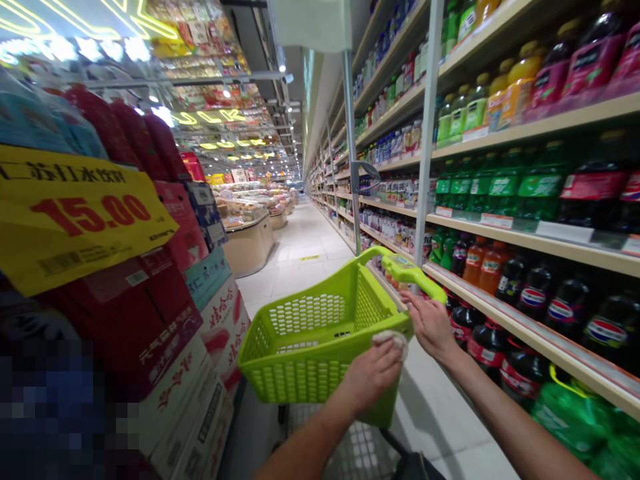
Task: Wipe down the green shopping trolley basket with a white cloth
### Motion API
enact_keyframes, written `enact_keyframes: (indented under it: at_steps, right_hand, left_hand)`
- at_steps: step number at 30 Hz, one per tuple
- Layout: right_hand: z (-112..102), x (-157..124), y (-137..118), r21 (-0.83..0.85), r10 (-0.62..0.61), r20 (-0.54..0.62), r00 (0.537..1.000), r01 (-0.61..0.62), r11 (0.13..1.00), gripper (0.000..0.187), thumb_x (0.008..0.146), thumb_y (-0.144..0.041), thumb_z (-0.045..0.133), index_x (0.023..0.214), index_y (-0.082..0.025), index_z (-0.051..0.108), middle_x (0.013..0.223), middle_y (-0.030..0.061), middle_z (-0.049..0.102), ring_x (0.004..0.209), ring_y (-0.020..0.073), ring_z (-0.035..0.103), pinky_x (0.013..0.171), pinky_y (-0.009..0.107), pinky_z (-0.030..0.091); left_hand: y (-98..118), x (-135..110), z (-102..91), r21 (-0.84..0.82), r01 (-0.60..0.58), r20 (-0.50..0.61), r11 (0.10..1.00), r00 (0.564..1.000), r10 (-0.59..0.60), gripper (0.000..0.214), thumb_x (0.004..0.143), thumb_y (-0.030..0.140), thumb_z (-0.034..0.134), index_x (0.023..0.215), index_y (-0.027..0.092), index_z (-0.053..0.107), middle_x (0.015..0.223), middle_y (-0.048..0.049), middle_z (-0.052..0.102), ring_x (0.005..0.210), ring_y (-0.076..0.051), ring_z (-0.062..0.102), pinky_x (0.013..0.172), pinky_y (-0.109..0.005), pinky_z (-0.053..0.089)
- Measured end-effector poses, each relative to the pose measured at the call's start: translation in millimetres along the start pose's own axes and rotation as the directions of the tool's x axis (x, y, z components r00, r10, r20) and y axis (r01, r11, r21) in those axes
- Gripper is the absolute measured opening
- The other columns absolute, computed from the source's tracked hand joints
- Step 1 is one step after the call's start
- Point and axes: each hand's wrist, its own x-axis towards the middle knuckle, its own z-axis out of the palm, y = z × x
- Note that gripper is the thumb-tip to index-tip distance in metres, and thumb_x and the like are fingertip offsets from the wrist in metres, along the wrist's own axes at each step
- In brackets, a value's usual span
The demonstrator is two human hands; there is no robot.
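A lime-green plastic shopping cart (310,363) stands before me, its perforated basket tilted in view and its curved handle (425,279) at the right end. My left hand (370,377) presses a crumpled whitish cloth (395,340) against the basket's near upper side, with the fingers closed over it. Just below the handle, my right hand (431,323) holds the cart's corner, fingers bent over the edge; their tips are partly hidden. Beneath the basket a lower wire rack is partly visible.
Shelves (530,243) of bottled drinks line the right side, with large bottles low down. Stacked drink cartons (175,393) and a yellow price sign (85,217) stand close on the left. A tiled aisle (295,247) runs ahead past display counters (249,243).
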Motion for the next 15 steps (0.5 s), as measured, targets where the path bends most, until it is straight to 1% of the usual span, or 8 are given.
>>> enact_keyframes:
  at_steps: [2, 4, 5, 7, 9, 11, 13, 15]
  right_hand:
    - [1, 0, -1, -0.022, 0.005, -0.02, 1.0, -0.005, 1.0, 0.035, 0.087, -0.025, 0.028, 0.112, -0.018, 0.053, 0.101, 0.0051, 0.065, 0.085, 0.0168, 0.059, 0.077, 0.032, 0.036]
    - [1, -1, 1, -0.031, -0.002, -0.027, 1.0, 0.001, 1.0, 0.036, 0.088, -0.026, 0.028, 0.112, -0.017, 0.052, 0.102, 0.0057, 0.065, 0.087, 0.0165, 0.059, 0.079, 0.032, 0.036]
    - [1, -2, 3, -0.037, -0.013, -0.025, 1.0, 0.012, 0.999, 0.036, 0.088, -0.026, 0.028, 0.113, -0.016, 0.052, 0.103, 0.0062, 0.065, 0.089, 0.0164, 0.059, 0.081, 0.032, 0.036]
    - [0, -6, 9, -0.07, -0.032, -0.023, 0.999, 0.031, 0.997, 0.035, 0.088, -0.025, 0.028, 0.112, -0.015, 0.052, 0.105, 0.0072, 0.064, 0.094, 0.0169, 0.057, 0.087, 0.034, 0.033]
    - [-1, -9, 14, -0.124, -0.033, -0.036, 0.999, 0.028, 0.992, 0.035, 0.088, -0.025, 0.028, 0.111, -0.016, 0.052, 0.107, 0.0083, 0.062, 0.1, 0.0186, 0.055, 0.093, 0.04, 0.027]
    - [0, -11, 14, -0.159, -0.016, -0.057, 0.998, 0.007, 0.987, 0.035, 0.088, -0.025, 0.028, 0.112, -0.016, 0.052, 0.109, 0.0088, 0.062, 0.103, 0.02, 0.054, 0.095, 0.044, 0.023]
    - [4, -9, 10, -0.146, 0.004, -0.071, 0.997, -0.014, 0.989, 0.036, 0.087, -0.026, 0.027, 0.114, -0.015, 0.05, 0.107, 0.0088, 0.062, 0.1, 0.0191, 0.056, 0.095, 0.043, 0.024]
    - [10, -7, 4, -0.119, 0.009, -0.07, 0.997, -0.017, 0.993, 0.038, 0.087, -0.027, 0.027, 0.116, -0.014, 0.048, 0.108, 0.0089, 0.062, 0.096, 0.0181, 0.057, 0.095, 0.04, 0.026]
  left_hand:
    - [-8, 18, -7.1, 0.041, 0.097, -0.09, 0.994, 0.992, -0.093, 0.027, 0.087, 0.017, 0.037, 0.107, 0.015, 0.056, 0.122, -0.0087, 0.054, 0.124, -0.021, 0.035, 0.098, -0.038, 0.04]
    - [-16, 22, -10.1, 0.064, 0.161, -0.13, 0.985, 0.98, -0.152, 0.028, 0.086, 0.016, 0.037, 0.107, 0.013, 0.055, 0.121, -0.0095, 0.054, 0.123, -0.022, 0.037, 0.096, -0.037, 0.042]
    - [-20, 16, -10.8, 0.066, 0.178, -0.132, 0.982, 0.977, -0.168, 0.029, 0.086, 0.016, 0.037, 0.108, 0.013, 0.055, 0.12, -0.0094, 0.054, 0.122, -0.022, 0.037, 0.095, -0.036, 0.043]
    - [-29, -9, -12.9, 0.055, 0.232, -0.112, 0.971, 0.968, -0.224, 0.031, 0.086, 0.015, 0.036, 0.113, 0.015, 0.052, 0.121, -0.0089, 0.054, 0.123, -0.02, 0.036, 0.095, -0.035, 0.044]
    - [-36, -38, -16.5, 0.035, 0.338, -0.116, 0.94, 0.936, -0.333, 0.035, 0.087, 0.014, 0.034, 0.118, 0.018, 0.048, 0.123, -0.0082, 0.052, 0.124, -0.018, 0.035, 0.095, -0.036, 0.043]
    - [-38, -50, -19.3, -0.002, 0.399, -0.108, 0.917, 0.911, -0.397, 0.034, 0.087, 0.015, 0.034, 0.118, 0.02, 0.049, 0.126, -0.0073, 0.05, 0.123, -0.018, 0.036, 0.096, -0.037, 0.042]
    - [-32, -34, -17.6, -0.061, 0.42, -0.089, 0.906, 0.901, -0.424, 0.032, 0.087, 0.017, 0.036, 0.113, 0.02, 0.053, 0.128, -0.008, 0.048, 0.123, -0.019, 0.037, 0.098, -0.038, 0.039]
    - [-21, 2, -11.2, -0.128, 0.421, -0.078, 0.898, 0.898, -0.433, 0.029, 0.086, 0.017, 0.038, 0.109, 0.018, 0.056, 0.129, -0.0104, 0.045, 0.123, -0.02, 0.036, 0.099, -0.039, 0.037]
